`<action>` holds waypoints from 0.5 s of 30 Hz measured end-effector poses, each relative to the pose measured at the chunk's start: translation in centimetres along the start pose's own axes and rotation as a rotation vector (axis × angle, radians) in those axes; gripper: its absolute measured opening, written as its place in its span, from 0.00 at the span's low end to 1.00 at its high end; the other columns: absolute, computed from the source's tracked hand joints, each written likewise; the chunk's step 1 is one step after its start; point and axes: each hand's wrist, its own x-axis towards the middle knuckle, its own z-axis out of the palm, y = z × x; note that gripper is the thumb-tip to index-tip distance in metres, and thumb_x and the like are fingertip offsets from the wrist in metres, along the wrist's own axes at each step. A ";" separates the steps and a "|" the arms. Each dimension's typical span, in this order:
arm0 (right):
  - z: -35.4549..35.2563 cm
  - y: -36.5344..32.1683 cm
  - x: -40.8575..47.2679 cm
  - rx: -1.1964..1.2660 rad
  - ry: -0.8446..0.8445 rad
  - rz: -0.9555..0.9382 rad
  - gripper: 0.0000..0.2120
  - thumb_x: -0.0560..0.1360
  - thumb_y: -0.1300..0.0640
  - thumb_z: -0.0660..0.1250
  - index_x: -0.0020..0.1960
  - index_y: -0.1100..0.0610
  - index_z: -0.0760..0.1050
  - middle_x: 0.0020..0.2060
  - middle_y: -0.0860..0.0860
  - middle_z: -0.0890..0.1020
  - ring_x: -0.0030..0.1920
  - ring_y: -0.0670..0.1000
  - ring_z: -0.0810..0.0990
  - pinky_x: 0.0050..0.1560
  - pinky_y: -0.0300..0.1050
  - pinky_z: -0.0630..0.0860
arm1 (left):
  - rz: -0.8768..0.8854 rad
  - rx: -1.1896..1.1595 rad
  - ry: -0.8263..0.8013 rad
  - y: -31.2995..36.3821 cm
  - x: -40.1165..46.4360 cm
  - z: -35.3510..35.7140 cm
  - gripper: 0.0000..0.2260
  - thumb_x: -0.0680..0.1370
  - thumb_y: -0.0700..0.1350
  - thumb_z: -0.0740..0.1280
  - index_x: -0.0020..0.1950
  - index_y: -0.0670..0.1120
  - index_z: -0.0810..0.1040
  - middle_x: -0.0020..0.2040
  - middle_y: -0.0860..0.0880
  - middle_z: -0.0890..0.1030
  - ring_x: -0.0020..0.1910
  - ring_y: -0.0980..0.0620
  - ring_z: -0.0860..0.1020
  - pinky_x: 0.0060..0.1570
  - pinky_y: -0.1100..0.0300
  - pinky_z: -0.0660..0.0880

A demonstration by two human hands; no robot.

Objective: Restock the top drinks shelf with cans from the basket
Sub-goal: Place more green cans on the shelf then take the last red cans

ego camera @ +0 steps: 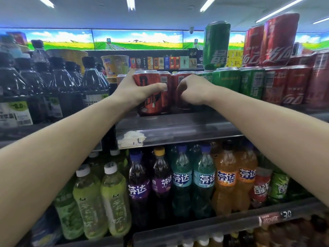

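Left hand [135, 90]: fingers clamped around an orange-red can [151, 97] standing at the front edge of the top shelf [178, 127]. Right hand [194, 91]: fingers curled around the neighbouring red can [179, 81], just beside green cans [226, 81].

White fluorescent tube lights [130, 3] ran across the pale ceiling [169, 13]. A backlit panel of green fields and blue sky [137, 40] stretched along the far wall, above a distant rack of small coloured boxes [160, 62].
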 end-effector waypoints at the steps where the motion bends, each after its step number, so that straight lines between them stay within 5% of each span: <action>1: -0.1 0.0 0.4 0.006 -0.024 0.013 0.15 0.76 0.65 0.62 0.58 0.60 0.82 0.54 0.56 0.83 0.55 0.58 0.81 0.47 0.44 0.75 | 0.005 0.004 -0.011 0.0 -0.1 0.0 0.28 0.68 0.58 0.82 0.62 0.45 0.81 0.53 0.44 0.87 0.51 0.47 0.87 0.53 0.43 0.85; 5: 0.3 0.1 1.5 -0.019 -0.093 0.043 0.14 0.75 0.65 0.61 0.57 0.63 0.80 0.54 0.59 0.82 0.54 0.59 0.81 0.52 0.48 0.79 | 0.011 0.003 -0.021 0.0 -0.1 0.2 0.20 0.72 0.55 0.80 0.58 0.46 0.84 0.52 0.43 0.88 0.52 0.43 0.87 0.55 0.39 0.83; 10: 0.4 -0.1 1.5 0.047 -0.087 0.039 0.15 0.74 0.65 0.60 0.57 0.65 0.79 0.54 0.61 0.82 0.55 0.61 0.82 0.55 0.53 0.81 | 0.009 0.010 -0.049 0.1 -0.4 0.2 0.23 0.70 0.59 0.79 0.59 0.48 0.84 0.53 0.43 0.87 0.53 0.42 0.86 0.55 0.36 0.83; 15: -0.2 -0.9 -0.4 0.481 -0.086 -0.006 0.19 0.71 0.69 0.66 0.61 0.61 0.71 0.47 0.55 0.79 0.46 0.53 0.81 0.39 0.43 0.80 | 0.030 0.038 -0.033 -0.1 -0.3 0.3 0.20 0.73 0.59 0.77 0.59 0.49 0.84 0.53 0.43 0.87 0.53 0.42 0.86 0.55 0.37 0.83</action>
